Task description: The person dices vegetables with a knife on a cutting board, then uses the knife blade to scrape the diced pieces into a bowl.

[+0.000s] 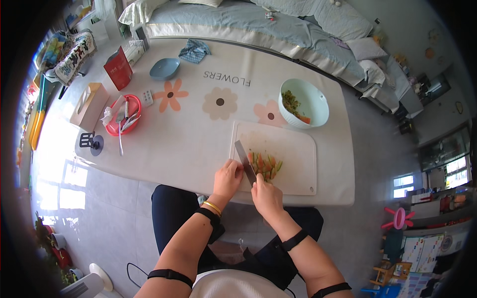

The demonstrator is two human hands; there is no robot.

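My right hand [267,195] grips the handle of a kitchen knife [245,161], its wide blade slanting up and left over a white cutting board [296,178]. On the blade's other side is my left hand [228,178], fingers curled in at the board's left edge. Whether those fingers touch the blade or pinch anything cannot be made out. Right of the blade lies a pile of cut strips [265,165] with orange-pink flesh and green edges. Behind the board stands a pale mint bowl [316,100] holding chopped green bits and an orange-pink piece.
At left on the tablecloth [175,141] are a red basket [139,115] with utensils, a tissue box [89,106] and a black slotted spatula [87,140] by a round stand. Further back are a red pouch [118,69], a blue dish [164,69] and a checked cloth [195,51].
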